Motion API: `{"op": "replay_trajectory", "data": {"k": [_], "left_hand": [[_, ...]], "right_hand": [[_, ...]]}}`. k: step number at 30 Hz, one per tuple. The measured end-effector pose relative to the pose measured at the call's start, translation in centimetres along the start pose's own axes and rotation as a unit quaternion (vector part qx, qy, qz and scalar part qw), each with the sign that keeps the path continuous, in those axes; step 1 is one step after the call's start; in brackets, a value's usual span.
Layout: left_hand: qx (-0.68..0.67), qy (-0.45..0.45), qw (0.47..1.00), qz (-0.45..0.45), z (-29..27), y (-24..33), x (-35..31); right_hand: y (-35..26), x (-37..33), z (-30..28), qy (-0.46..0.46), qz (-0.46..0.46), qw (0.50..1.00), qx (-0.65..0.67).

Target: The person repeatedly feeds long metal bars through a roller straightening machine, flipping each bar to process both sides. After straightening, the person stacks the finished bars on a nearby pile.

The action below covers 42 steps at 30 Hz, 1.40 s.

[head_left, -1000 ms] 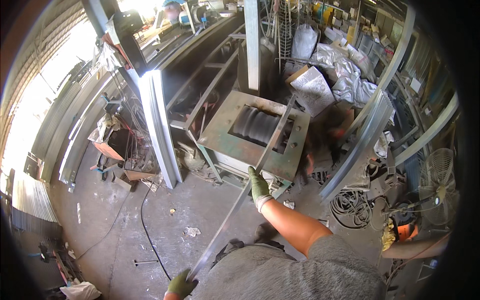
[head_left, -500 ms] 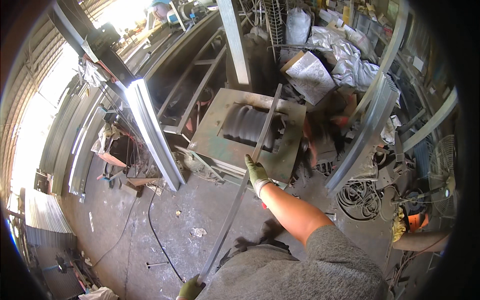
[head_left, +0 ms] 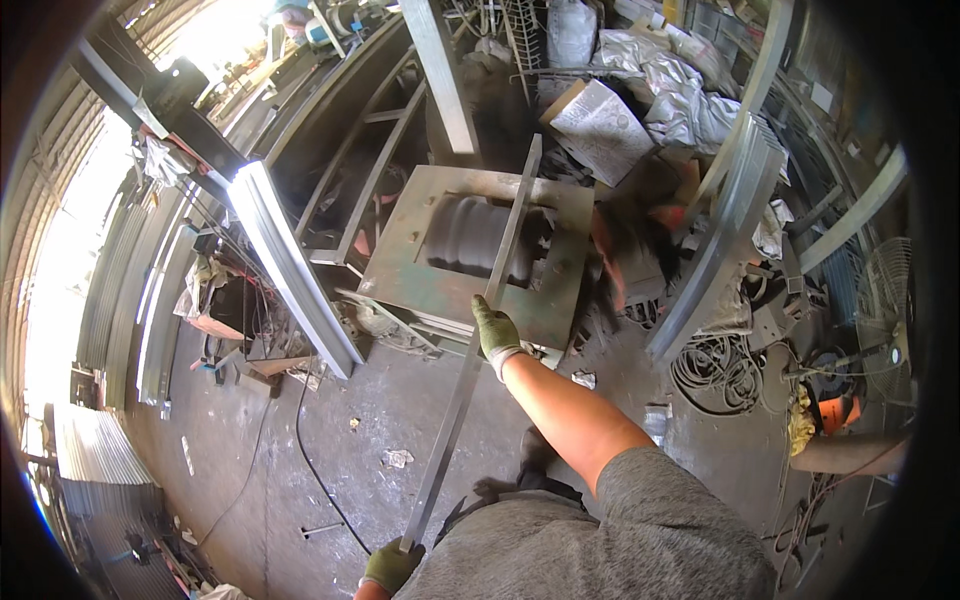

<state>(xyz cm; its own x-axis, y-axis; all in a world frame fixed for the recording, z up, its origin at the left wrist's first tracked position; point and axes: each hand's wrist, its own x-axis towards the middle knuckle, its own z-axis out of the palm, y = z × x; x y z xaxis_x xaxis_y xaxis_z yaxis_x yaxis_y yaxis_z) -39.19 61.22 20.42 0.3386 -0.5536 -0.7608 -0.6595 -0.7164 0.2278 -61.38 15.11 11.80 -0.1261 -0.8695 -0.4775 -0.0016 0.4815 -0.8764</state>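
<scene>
A long, straight grey metal bar [head_left: 455,415] slants from my waist up to a metal-topped machine [head_left: 390,270]. Its far part crosses over a dark ribbed roller [head_left: 465,238] set in the opening of the machine's top; whether the two touch I cannot tell. My right hand [head_left: 497,335], in a green-and-white glove, is closed around the bar at the machine's near edge, thumb along it. Low in the view, my left hand [head_left: 392,567], gloved too, grips the bar's near end beside my body.
A bright metal post [head_left: 295,270] leans left of the machine; ribbed metal lengths [head_left: 715,240] stand to its right. Coiled cable [head_left: 715,375] lies on the right floor near a fan [head_left: 888,300]. A black cable [head_left: 318,470] crosses the floor. White sacks [head_left: 680,100] are heaped behind.
The bar has slid a little farther away over the machine, both hands moving forward with it. The whole view has shifted slightly. Both hands keep their hold.
</scene>
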Motion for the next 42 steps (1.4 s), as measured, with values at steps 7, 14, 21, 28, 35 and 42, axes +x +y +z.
{"op": "replay_trajectory", "data": {"k": [7,14,21,28,35,42], "left_hand": [[-0.093,-0.046,0.992,0.066,3.5,-11.0,2.7],[-0.065,-0.054,0.989,0.117,4.1,-14.9,1.3],[-0.083,-0.078,0.985,0.132,6.6,-23.6,3.2],[-0.103,-0.042,0.987,0.115,8.7,-31.2,3.2],[-0.103,-0.04,0.99,0.083,7.5,-30.9,1.8],[-0.059,-0.039,0.995,0.075,4.5,-23.6,0.5]], "right_hand": [[2.0,-2.4,0.1,-0.028,-0.008,0.996,-0.085],[4.7,-6.2,0.8,-0.046,-0.024,0.993,-0.103],[9.0,-11.0,2.9,-0.033,-0.059,0.987,-0.147],[13.9,-16.1,5.4,-0.021,-0.049,0.991,-0.124],[17.2,-19.8,6.7,-0.051,-0.056,0.991,-0.11],[16.2,-17.5,6.8,-0.012,-0.082,0.991,-0.104]]}}
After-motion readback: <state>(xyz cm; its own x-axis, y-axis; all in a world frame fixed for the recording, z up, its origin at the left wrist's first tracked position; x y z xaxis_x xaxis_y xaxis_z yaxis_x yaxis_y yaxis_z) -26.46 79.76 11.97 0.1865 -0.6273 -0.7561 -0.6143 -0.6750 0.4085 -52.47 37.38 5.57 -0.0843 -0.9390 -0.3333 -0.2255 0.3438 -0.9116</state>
